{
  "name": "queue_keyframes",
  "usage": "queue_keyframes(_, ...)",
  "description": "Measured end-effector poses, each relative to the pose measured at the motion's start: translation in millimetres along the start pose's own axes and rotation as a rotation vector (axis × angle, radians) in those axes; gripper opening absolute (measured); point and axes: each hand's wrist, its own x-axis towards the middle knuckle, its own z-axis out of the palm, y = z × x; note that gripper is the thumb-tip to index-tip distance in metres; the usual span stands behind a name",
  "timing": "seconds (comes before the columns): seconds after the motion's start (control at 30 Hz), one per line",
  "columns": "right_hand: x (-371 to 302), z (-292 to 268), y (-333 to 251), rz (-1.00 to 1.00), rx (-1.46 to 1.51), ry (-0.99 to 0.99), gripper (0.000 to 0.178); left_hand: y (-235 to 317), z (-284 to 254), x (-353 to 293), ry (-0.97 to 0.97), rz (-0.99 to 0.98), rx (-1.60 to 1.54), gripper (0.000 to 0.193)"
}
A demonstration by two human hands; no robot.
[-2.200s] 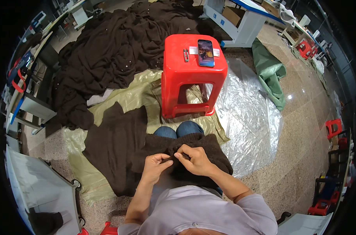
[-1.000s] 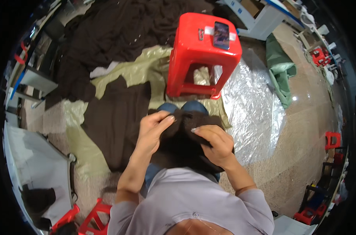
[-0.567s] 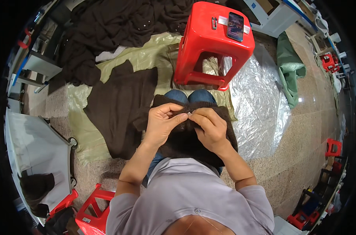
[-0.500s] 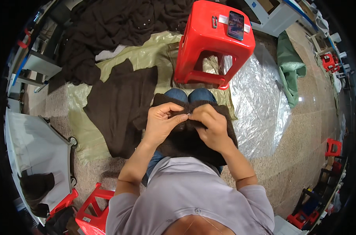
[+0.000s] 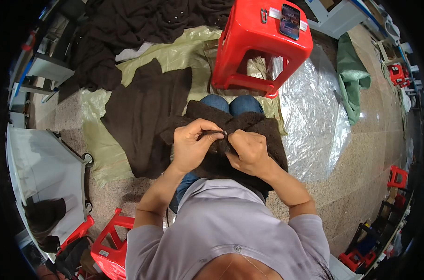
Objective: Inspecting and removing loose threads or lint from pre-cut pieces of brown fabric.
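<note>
Now | left hand (image 5: pixel 192 144) pinches brown knit (image 5: pixel 214 163) | right hand (image 5: pixel 249 151), grip snug on it | jeans (image 5: pixel 245 104) (handy prop, presumably) bear it

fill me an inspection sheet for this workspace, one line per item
surface: jeans under the work, yellowish plastic sheet on the floor
job's things: brown cloth over the jeans; tiny shiny item between the hands, too small to identify
clutter: red stool bearing a phone, a white strip and a small metal tool
hands: left hand pinches the brown cloth; right hand curled close beside it, its grip partly hidden
cables: thin dark strand by the left forearm, possibly a cord
surroundings: clear plastic sheet at right, dark fabric heap ahead, wheeled grey cart at left
</note>
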Motion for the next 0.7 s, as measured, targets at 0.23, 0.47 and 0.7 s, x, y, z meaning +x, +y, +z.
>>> queue_keyframes(0.23,-6.0,18.7,-3.5,0.048,-0.030,0.213,0.031,-1.8,12.4,-18.1,0.127,0.217,0.222,0.009)
queue_keyframes(0.47,-17.1,15.7,7.0,0.115,-0.112,0.192,0.040,-4.2,-12.0,-7.8,-0.090,0.115,0.251,0.022)
queue_keyframes(0.7,-32.6,-27.5,58.5,0.834,0.611,0.322,0.026,-28.0,-67.9,-14.6,0.026,-0.459,-0.262,0.011)
